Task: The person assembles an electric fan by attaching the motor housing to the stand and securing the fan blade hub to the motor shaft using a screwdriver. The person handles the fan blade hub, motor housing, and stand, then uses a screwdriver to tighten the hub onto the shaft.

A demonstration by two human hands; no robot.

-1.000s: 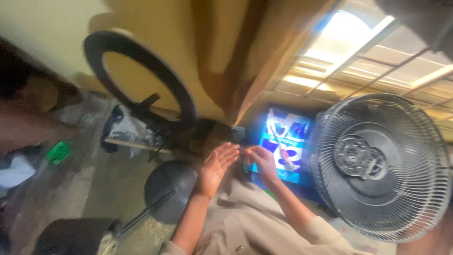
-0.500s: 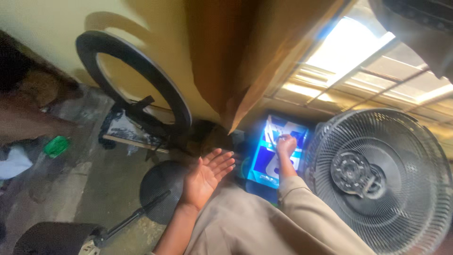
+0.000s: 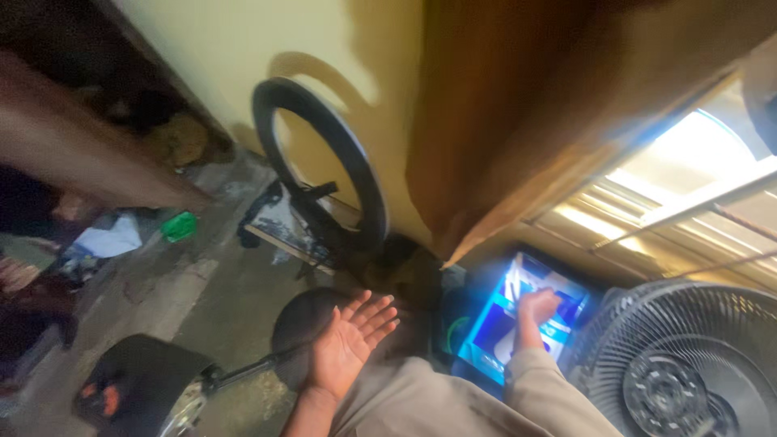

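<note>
On the concrete floor (image 3: 186, 299), below the window (image 3: 696, 174) and the hanging brown curtain (image 3: 518, 121), a blue box (image 3: 502, 340) with a bright printed top is lying; what is inside it cannot be told. The right hand (image 3: 537, 306) is resting on the top of this box, fingers curled down onto its white and blue print; whether the grip is closing on anything there is too blurred to tell. The right arm, in a tan sleeve (image 3: 542, 396), is reaching forward from the lower edge. Just right of the box a grey fan (image 3: 676, 364) with a wire grille is lying, nearly touching the box. Left of the box a black ring light (image 3: 324, 162) is leaning against the yellow wall (image 3: 235, 40), with a dark round base (image 3: 299, 324) and a rod on the floor before it. The left hand (image 3: 350, 340) is hovering over that round base, palm open and facing up, fingers spread wide, holding nothing. Farther left, a green scrap (image 3: 178, 226) and white paper (image 3: 109, 239) are lying on the floor, well apart from both hands. A blurred limb of another person (image 3: 89, 154) is crossing the upper left.
</note>
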